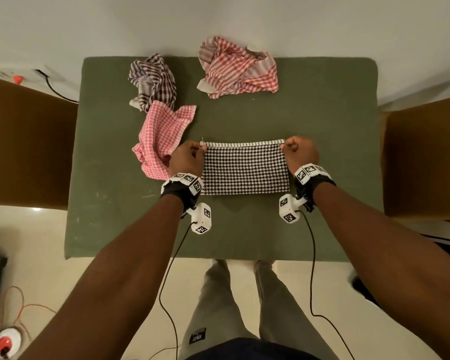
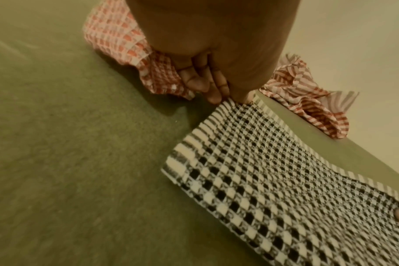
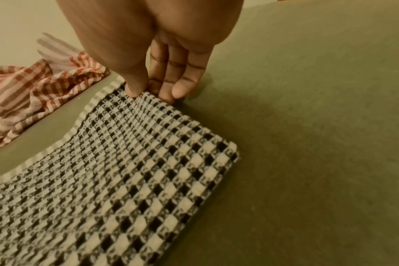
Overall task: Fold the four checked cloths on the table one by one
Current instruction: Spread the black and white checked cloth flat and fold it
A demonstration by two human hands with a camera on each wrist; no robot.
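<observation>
A black-and-white checked cloth (image 1: pixel 245 169) (image 2: pixel 273 189) (image 3: pixel 116 180) lies folded in half on the green table (image 1: pixel 322 131), its folded edge toward me. My left hand (image 1: pixel 190 157) (image 2: pixel 219 98) pinches its far left corner. My right hand (image 1: pixel 298 151) (image 3: pixel 153 93) pinches the far right corner. Between the hands the striped far edge is pulled straight. A crumpled pink checked cloth (image 1: pixel 161 137) (image 2: pixel 125 43) lies just left of my left hand. A purple checked cloth (image 1: pixel 153 80) and a red checked cloth (image 1: pixel 238 68) (image 2: pixel 307 100) (image 3: pixel 30 90) lie crumpled at the back.
Brown chairs (image 1: pixel 24 141) (image 1: pixel 426 157) flank the table on both sides. Wrist camera cables (image 1: pixel 312 255) hang off the front edge. A red-and-white device (image 1: pixel 7 342) with an orange cord sits on the floor at lower left.
</observation>
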